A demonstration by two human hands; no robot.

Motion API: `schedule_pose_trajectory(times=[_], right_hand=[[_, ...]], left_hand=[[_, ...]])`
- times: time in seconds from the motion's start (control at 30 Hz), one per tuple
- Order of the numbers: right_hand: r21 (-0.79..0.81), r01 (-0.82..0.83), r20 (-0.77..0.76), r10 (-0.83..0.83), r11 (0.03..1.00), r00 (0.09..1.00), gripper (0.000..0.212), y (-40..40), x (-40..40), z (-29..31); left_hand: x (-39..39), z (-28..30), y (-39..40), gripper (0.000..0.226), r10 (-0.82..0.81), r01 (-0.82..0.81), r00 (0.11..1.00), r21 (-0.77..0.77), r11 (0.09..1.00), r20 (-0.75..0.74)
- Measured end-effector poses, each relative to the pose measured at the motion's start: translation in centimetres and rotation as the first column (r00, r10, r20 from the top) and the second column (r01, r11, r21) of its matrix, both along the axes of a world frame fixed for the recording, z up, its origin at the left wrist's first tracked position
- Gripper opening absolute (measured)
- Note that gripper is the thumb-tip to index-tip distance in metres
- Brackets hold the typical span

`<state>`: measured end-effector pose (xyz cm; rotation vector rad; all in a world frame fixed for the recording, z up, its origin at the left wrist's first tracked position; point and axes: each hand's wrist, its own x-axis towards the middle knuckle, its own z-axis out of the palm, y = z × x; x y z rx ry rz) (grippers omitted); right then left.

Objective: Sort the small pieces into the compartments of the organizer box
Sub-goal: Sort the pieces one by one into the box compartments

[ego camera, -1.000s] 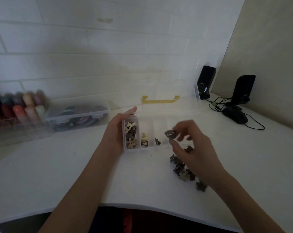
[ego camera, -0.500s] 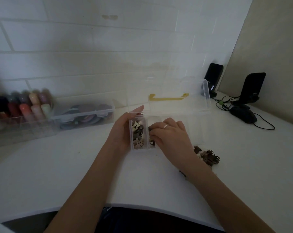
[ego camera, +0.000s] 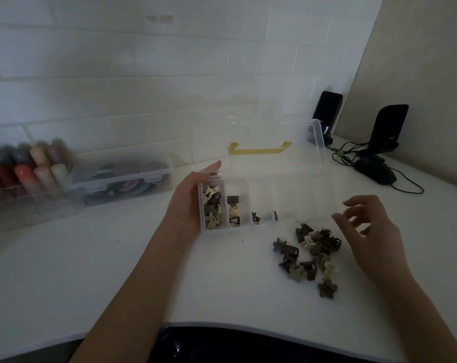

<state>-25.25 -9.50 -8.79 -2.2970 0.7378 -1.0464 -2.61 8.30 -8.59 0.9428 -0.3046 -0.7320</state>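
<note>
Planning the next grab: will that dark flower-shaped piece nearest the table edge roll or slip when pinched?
The dark flower-shaped piece lies flat on the white table, so it probably won't roll. It looks like small, stiff plastic, likely very light, so it may skid if nudged. Its lobed outline should give fingers some purchase. The right hand hovers empty near the pile.

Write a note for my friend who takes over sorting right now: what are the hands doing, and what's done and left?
Left hand holds the left end of the organizer box, steadying it.
Right hand hovers over the table, fingers loose, holding nothing.
Done: the leftmost compartment is well filled; the second has a few pieces; the next two hold about one each.
Left: the loose pile on the table, in front of the box, near the right hand.
</note>
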Motion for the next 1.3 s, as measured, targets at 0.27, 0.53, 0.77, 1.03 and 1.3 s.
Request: schedule_pose_trajectory(times=[0.27,0.53,0.77,1.03,1.3], right_hand=[[0.219,-0.069,-0.359,0.146,0.973,0.922,0.027,-1.4,0.6,-1.9],[0.241,-0.162,-0.296,0.231,0.957,0.927,0.018,-1.4,-0.3,-1.4],[0.322,-0.221,-0.159,0.282,0.921,0.946,0.023,-0.9,-0.2,-1.0],[0.214,-0.317,0.036,0.317,0.924,0.948,0.026,0.0,0.0,-0.3],[0.241,-0.332,0.186,0.292,0.912,0.938,0.028,0.4,0.0,0.0]], left_hand=[[0.1,-0.1,0.2,0.044,-0.002,0.002,1.000,-0.004,1.000,0.000],[0.5,-0.4,-0.1,0.047,-0.005,0.005,1.000,-0.005,1.000,-0.004],[0.6,-0.4,-0.3,0.041,0.036,-0.036,0.999,-0.003,0.999,-0.026],[0.7,-0.3,-0.1,0.050,-0.004,0.004,0.999,-0.009,1.000,-0.032],[0.3,-0.3,0.2,0.048,-0.013,0.013,1.000,-0.016,1.000,-0.028]])
